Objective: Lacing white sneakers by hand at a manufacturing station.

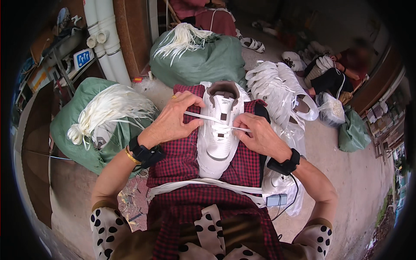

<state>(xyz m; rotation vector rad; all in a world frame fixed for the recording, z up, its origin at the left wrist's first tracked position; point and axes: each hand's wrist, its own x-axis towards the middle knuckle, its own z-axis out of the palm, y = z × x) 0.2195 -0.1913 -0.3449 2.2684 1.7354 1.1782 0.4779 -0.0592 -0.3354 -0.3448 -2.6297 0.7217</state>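
Observation:
A white sneaker (214, 151) with a dark lining lies on my lap, toe toward me. A white shoelace (200, 115) crosses its upper, with an end drawn out to each side. To the left of the shoe, my left hand (175, 116) holds one end in its curled fingers, thumb and forefinger apart. On the other side my right hand (260, 135) pinches the other end between thumb and fingers, close to the shoe's edge. Beneath the shoe is a red and black checked apron (173, 158). More white laces (203, 183) lie across the apron in front of the toe.
At my left, a green sack (65, 117) carries a bundle of white laces (112, 104). Another green sack (195, 65) stands ahead with more laces. Many white shoes (277, 82) are piled at right. Two other people (355, 65) sit farther off, one handling a shoe.

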